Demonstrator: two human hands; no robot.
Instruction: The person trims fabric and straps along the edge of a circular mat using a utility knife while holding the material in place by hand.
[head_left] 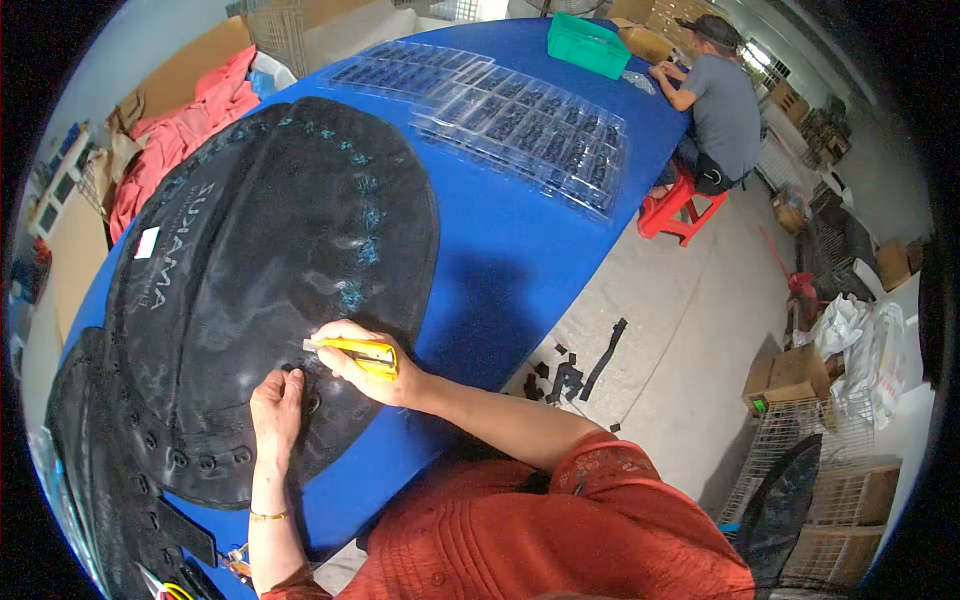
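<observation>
A large black rounded sheet [270,230] with pale lettering, a white label [147,243] and teal marks along its edge lies on the blue table [500,300]. My right hand [375,368] grips a yellow utility knife [368,354] just above the sheet, its tip pointing left. Close below it, my left hand [276,412] has thumb and finger pinched at the sheet's surface. A small dark bit shows at those fingertips, too small to name. Several round black pieces [208,462] sit along the sheet's near edge.
Clear compartment trays [530,125] of small dark parts and a green bin [588,45] stand farther along the table. A co-worker [722,100] sits on a red stool [682,207]. Black scraps [568,380] litter the floor. A dark phone-like slab [187,530] lies near my left forearm.
</observation>
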